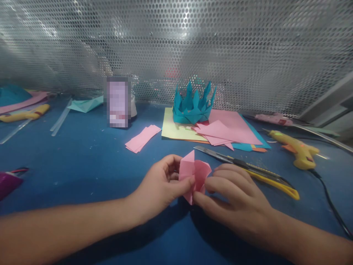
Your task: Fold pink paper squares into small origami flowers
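A folded piece of pink paper [188,168] is held up just over the blue table, partly unfolded on its right side. My left hand [165,178] grips its left half, with the thumb pressed on the front and the fingers behind. At the right flap, my right hand [234,195] pinches the lower edge between thumb and fingers. Beyond my right hand lies a box cutter [264,178] with a yellow handle and its blade pointing left. Strips of pink paper [142,139] lie a little behind my left hand.
Behind stands a teal paper crown [193,110] on stacked coloured sheets [239,129]. A yellow glue gun [300,149] with a black cord lies at right. A blurred phone [118,103] stands upright, near clear glue sticks [61,119]. A perforated metal panel [154,44] closes off the back.
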Action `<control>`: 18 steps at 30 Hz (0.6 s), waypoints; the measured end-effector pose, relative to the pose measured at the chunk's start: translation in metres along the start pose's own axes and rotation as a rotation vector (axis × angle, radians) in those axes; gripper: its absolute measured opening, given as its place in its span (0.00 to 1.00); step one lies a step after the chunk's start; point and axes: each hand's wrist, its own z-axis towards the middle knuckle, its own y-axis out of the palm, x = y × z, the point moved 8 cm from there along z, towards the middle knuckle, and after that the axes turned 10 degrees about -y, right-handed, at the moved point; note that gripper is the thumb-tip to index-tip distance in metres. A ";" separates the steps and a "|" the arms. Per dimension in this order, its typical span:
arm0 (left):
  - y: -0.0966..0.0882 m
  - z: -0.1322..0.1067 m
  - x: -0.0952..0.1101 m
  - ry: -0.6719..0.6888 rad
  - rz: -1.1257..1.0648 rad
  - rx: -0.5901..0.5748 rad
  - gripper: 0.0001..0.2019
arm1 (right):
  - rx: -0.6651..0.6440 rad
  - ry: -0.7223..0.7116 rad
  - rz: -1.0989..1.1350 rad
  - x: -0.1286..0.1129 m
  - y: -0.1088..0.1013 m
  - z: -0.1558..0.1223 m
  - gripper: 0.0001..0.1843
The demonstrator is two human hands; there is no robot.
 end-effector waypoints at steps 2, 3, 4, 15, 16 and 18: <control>-0.001 0.000 0.000 0.002 0.004 0.014 0.13 | -0.002 -0.003 -0.001 0.000 -0.001 0.002 0.11; -0.001 0.000 0.000 0.009 0.005 0.018 0.13 | 0.000 -0.004 -0.003 0.000 -0.002 0.003 0.11; -0.001 0.000 0.001 0.018 0.005 0.021 0.13 | 0.007 -0.007 -0.010 0.000 -0.003 0.003 0.11; -0.002 -0.002 -0.001 0.018 -0.072 -0.012 0.13 | 0.093 0.008 -0.256 0.002 -0.011 -0.007 0.08; -0.002 -0.002 -0.001 0.016 -0.084 -0.024 0.13 | 0.102 0.007 -0.253 0.002 -0.011 -0.008 0.10; -0.002 -0.001 -0.002 0.009 -0.097 -0.023 0.13 | 0.100 0.000 -0.251 0.001 -0.011 -0.008 0.13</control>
